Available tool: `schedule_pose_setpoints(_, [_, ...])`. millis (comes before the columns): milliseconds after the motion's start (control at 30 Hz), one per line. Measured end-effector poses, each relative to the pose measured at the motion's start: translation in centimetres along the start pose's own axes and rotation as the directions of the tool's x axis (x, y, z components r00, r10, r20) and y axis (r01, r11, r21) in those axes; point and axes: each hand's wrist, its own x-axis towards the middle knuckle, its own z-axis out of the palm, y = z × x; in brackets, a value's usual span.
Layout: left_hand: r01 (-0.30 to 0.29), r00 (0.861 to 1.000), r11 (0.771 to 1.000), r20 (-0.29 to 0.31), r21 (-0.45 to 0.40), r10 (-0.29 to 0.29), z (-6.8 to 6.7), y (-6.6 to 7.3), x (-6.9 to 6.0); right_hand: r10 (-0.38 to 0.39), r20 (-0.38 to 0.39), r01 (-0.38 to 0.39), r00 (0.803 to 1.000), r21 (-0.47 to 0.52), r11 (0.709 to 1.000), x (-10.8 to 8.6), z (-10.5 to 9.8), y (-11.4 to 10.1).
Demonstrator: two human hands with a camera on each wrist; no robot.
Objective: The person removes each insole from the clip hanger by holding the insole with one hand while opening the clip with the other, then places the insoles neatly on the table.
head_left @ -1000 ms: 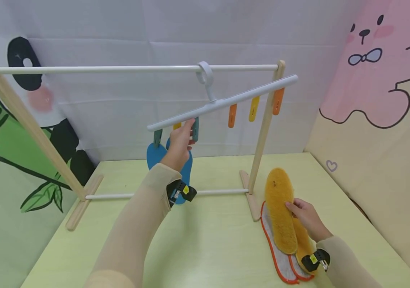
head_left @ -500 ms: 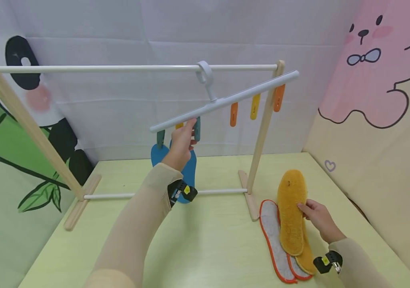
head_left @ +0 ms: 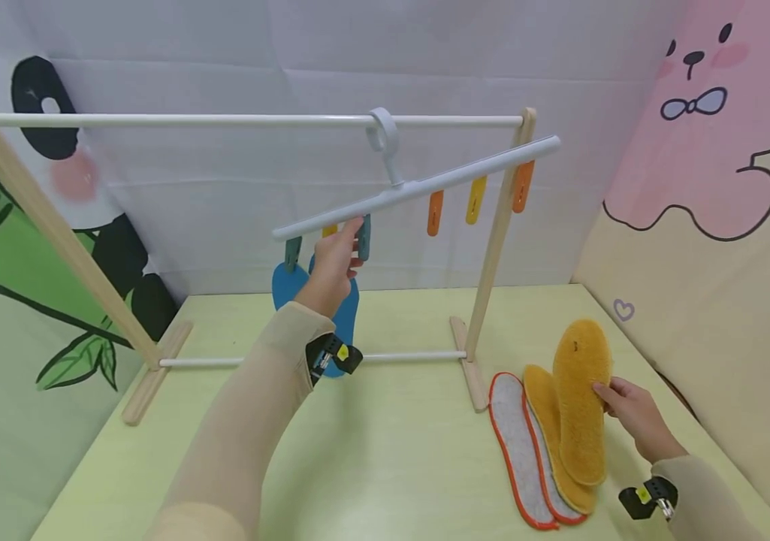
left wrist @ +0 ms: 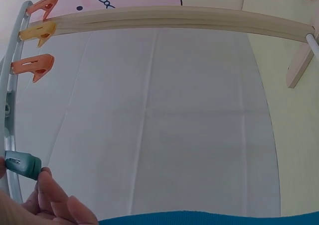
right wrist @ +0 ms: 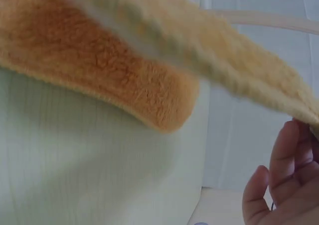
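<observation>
My left hand (head_left: 333,263) pinches a teal clothespin (head_left: 364,238) on the underside of a white hanger (head_left: 466,174); the left wrist view shows fingertips against the clothespin (left wrist: 24,164). The hanger tilts, its left end lower. Blue insoles (head_left: 288,285) hang near that end, partly behind the left hand. At the right, my right hand (head_left: 635,413) grips the edge of a fuzzy yellow insole (head_left: 581,406), lifted above the table in the right wrist view. A second yellow insole (head_left: 543,409) lies beneath it, overlapping grey insoles with red edging (head_left: 516,447).
The hanger hooks over the top bar of a wooden-ended rack (head_left: 222,120). Orange and yellow clothespins (head_left: 475,200) hang on its right half. A foot of the rack (head_left: 469,368) stands beside the grey insoles on the pale table (head_left: 371,451).
The right hand has moved right with the yellow insole, uncovering more of the yellow and grey insoles below. The left hand keeps its grip on the clothespin; the view has shifted slightly.
</observation>
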Motion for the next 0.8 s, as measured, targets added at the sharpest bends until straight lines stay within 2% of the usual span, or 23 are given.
schedule_pose_setpoints(333, [0.013, 1.000, 0.999, 0.011, 0.038, -0.013, -0.4, 0.3, 0.1, 0.051, 0.039, -0.050, 0.998, -0.031, 0.998, 0.1, 0.0, 0.9])
schedule_pose_setpoints(567, [0.030, 1.000, 0.998, 0.006, 0.055, -0.031, -0.5, 0.1, 0.5, 0.050, 0.044, -0.047, 0.998, -0.060, 0.997, 0.4, 0.4, 1.4])
schedule_pose_setpoints(667, [0.049, 0.998, 0.996, 0.038, 0.072, -0.051, -0.4, -0.1, 0.8, 0.052, 0.063, -0.048, 0.997, -0.071, 0.996, 0.6, 0.5, 1.8])
schedule_pose_setpoints(800, [0.054, 0.993, 0.989, 0.099, 0.138, -0.068, -0.2, -0.3, 0.9, 0.054, 0.083, -0.045, 0.995, -0.101, 0.994, 0.8, 0.6, 2.2])
